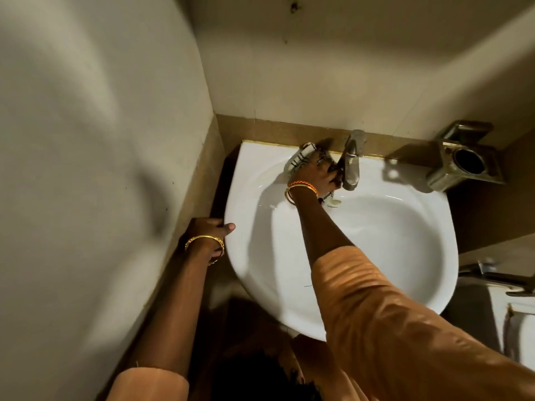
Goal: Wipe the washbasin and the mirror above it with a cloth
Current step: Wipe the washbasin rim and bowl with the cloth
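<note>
While the right hand [314, 173] is working the far rim of the washbasin [376, 233], its grip is clenched around the cloth [301, 156], a white piece with dark check lines, bunched under the fingers and pressed onto the ledge just left of the tap [351, 160]. Cloth is sticking out on the far-left side of the hand; a frayed corner is hanging out on the near side, over the bowl slope. Fingertips are touching or nearly touching the tap base, can't tell which.

Left hand [210, 230] is gripping the washbasin's left edge, thumb lying on top of the rim and fingers wrapped down the outside, bracing the body. It's holding nothing else.

Judgement on doing this step well:
- keep the cloth flat under the palm, not balled up, so more of it is contacting the ceramic
- run it along the seam where the rim is meeting the brown wall strip, then around the tap base from both sides
- work from the far ledge down into the bowl, so grime is moving toward the drain
- tuck the loose corner in, since it is likely dragging

Small pale fleck [335, 202] is sitting in the bowl, just near of the hand; probably worth picking up on the next pass.

Metal holder [463, 162] is mounted far right, well apart from the cloth. Mirror isn't in view, so that part is likely not yet done.
</note>
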